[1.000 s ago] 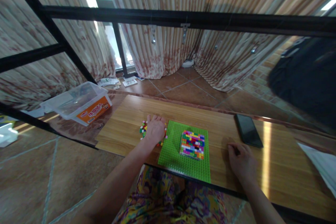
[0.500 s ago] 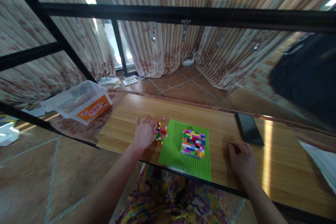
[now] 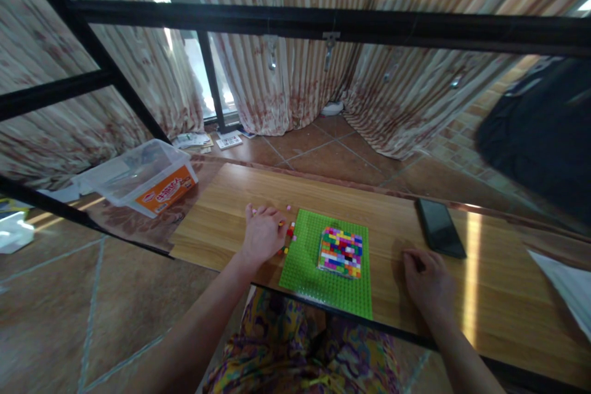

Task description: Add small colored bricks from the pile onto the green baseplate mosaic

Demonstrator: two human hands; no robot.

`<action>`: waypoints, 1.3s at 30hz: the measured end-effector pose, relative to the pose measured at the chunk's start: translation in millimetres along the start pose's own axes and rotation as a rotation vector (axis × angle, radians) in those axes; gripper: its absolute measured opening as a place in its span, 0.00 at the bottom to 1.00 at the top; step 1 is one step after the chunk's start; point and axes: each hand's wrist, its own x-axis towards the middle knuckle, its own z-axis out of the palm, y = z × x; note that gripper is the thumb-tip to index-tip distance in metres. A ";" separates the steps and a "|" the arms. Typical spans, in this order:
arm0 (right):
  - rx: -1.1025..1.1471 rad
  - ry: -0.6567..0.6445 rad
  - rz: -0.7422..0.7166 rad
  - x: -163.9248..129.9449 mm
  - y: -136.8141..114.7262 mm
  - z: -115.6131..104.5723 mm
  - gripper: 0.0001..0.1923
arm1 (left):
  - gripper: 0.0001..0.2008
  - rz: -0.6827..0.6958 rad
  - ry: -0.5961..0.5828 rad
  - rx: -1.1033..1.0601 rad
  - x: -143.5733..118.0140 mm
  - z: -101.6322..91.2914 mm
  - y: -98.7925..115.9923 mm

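at the green baseplate (image 3: 309,271)'s 9 o'clock edge, left hand (image 3: 262,233) lies palm-down, fingers loosely spread over loose bricks (image 3: 290,233), nearer than curled, empty right hand (image 3: 427,283) at 3 o'clock.

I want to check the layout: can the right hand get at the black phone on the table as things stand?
Probably yes. The right hand rests on the wooden table, just nearer than the black phone, and only bare tabletop shows between them.
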 end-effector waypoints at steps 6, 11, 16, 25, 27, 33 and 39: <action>0.026 0.004 -0.009 -0.1 1.1 1.2 0.16 | 0.11 -0.011 -0.075 0.019 12.5 10.0 16.0; 0.009 -0.005 -0.019 -0.5 -0.4 0.0 0.16 | 0.10 -0.011 -0.105 0.010 13.3 10.7 13.0; 0.006 -0.006 -0.013 -0.4 -1.7 -0.7 0.16 | 0.12 -0.059 -0.088 -0.020 12.3 5.8 3.7; 0.021 -0.004 0.002 -0.6 -3.4 -1.7 0.16 | 0.13 -0.117 -0.085 0.000 22.4 3.4 -15.5; 0.023 -0.008 -0.008 -0.7 -2.6 -1.4 0.16 | 0.13 -0.106 -0.101 -0.004 23.5 5.3 -15.5; 0.020 -0.008 -0.010 -0.1 -1.8 -1.1 0.16 | 0.14 -0.078 -0.161 -0.029 29.3 5.8 -15.4; 0.003 -0.004 -0.005 0.4 -2.9 -1.2 0.17 | 0.08 -0.071 -0.166 0.011 29.7 5.5 -17.5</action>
